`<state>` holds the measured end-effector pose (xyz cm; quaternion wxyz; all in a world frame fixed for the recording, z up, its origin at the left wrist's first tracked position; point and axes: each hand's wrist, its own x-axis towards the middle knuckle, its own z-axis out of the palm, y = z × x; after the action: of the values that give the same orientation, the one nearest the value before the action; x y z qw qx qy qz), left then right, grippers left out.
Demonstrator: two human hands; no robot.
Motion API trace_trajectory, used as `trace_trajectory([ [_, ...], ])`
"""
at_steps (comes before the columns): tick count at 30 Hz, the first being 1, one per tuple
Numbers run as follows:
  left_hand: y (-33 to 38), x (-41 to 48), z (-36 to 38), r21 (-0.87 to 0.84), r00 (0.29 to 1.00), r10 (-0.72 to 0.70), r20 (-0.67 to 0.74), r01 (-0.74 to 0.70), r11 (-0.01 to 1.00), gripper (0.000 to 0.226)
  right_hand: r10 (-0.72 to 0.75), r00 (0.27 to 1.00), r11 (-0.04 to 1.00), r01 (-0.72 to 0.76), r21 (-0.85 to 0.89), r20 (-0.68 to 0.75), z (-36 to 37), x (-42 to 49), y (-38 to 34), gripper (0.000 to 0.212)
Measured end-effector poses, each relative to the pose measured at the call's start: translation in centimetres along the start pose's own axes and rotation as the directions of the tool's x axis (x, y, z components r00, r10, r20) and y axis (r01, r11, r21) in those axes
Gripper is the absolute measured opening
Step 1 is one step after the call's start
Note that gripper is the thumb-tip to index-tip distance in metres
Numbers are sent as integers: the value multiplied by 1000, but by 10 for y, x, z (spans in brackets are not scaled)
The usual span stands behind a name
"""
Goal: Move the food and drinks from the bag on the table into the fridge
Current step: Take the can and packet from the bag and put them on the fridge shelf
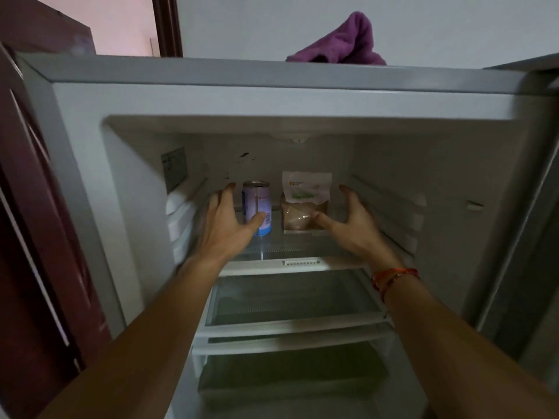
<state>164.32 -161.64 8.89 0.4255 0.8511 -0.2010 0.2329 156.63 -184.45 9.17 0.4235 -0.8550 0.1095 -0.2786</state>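
Your right wrist: red thread band | your left hand: fingers spread, gripping nothing, thumb across the can front | your right hand: well apart from the left, spread, thumb by the packet foot | can left, packet right: upright, far on the top shelf of the fridge | purple towel: atop fridge.

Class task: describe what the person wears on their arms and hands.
Both forearms are bare, no sleeves in view. The left hand is ungloved, its wrist bare. The right hand is ungloved too; a red-orange thread bracelet circles its wrist.
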Motion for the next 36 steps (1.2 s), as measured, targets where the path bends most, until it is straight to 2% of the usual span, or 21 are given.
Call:
trace_trajectory([
  [6,8,-32,-19,234,992,123,1,-119,965,78,-46,999,968,47,-245,13,-13,-37,-13,87],
  [13,17,-52,-30,356,984,176,31,-176,918,79,-74,996,914,85,-397,41,-25,-59,-16,84],
  [21,29,-69,-30,415,987,140,79,-160,895,80,-96,994,875,108,-472,50,-33,-71,-23,77],
  [29,32,-97,-41,444,990,128,64,-143,884,79,-105,992,838,127,-530,71,-31,-87,-31,75],
  [36,38,-134,-63,461,982,181,48,-183,868,78,-109,989,828,145,-541,99,-40,-132,-42,76],
])
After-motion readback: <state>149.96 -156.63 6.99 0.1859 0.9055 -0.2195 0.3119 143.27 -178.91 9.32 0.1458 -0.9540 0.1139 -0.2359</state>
